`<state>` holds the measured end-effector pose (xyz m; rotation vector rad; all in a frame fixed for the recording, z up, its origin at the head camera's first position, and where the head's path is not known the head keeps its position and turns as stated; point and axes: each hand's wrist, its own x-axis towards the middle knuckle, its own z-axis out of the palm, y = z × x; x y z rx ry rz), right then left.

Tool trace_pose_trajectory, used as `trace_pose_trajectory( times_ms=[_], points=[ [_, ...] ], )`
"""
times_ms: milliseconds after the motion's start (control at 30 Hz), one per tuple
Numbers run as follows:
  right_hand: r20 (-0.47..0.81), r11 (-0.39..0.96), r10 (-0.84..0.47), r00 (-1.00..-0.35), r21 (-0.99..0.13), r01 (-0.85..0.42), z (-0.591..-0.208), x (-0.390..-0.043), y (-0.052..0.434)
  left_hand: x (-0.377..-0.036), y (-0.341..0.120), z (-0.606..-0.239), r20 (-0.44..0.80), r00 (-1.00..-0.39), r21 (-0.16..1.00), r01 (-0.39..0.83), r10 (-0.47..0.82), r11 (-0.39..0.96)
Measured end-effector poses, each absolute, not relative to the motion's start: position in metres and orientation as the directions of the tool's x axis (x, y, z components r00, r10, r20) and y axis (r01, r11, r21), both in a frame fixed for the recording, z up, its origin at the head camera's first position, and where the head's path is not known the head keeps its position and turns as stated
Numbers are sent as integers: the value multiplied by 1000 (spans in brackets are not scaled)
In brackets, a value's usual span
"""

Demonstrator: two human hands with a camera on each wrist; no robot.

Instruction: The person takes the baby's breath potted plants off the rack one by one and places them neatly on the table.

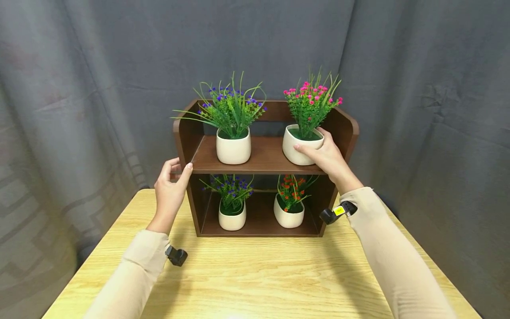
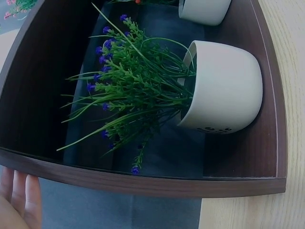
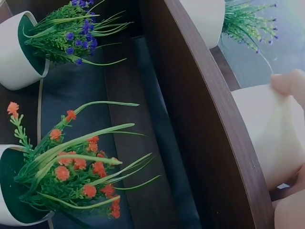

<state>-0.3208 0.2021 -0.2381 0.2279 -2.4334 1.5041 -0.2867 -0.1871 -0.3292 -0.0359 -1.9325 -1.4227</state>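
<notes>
The right hand point(image 1: 324, 157) was curled around the white pot of the pink-flowered plant point(image 1: 303, 144), thumb on its near side and fingers reaching over the rim, the pot tilted slightly on the upper board of the brown wooden shelf point(image 1: 263, 157). In the right wrist view, a fingertip point(image 3: 288, 83) pressed the pale pot wall just past the shelf's edge. The left hand point(image 1: 171, 188) gripped the shelf's left side panel, thumb on the front edge and fingers wrapped behind; in the left wrist view only its fingers point(image 2: 19, 198) showed, under the dark board. Between the two hands, on the same upper board, stood the purple-flowered plant point(image 1: 233, 128), well apart from the held pot. Below the right hand, in the lower compartment, sat the orange-flowered plant point(image 1: 290, 204), and beside it, nearer the left hand, a smaller purple-flowered plant point(image 1: 232, 206). The shelf rested on the light wooden table point(image 1: 263, 274), with a grey curtain point(image 1: 79, 88) hanging beyond both hands.
</notes>
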Motion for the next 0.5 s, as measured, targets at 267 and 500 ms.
trace_pose_trajectory(
  times_ms=[267, 500],
  points=[
    [324, 465, -9, -946, -836, -290, -237, -315, 201, -285, -187, -328, 563, -731, 816, 419, -385, 398],
    [333, 485, -18, -943, -822, -299, -237, -310, 204, -284, -185, -328, 569, -731, 811, 424, -376, 403]
  ],
)
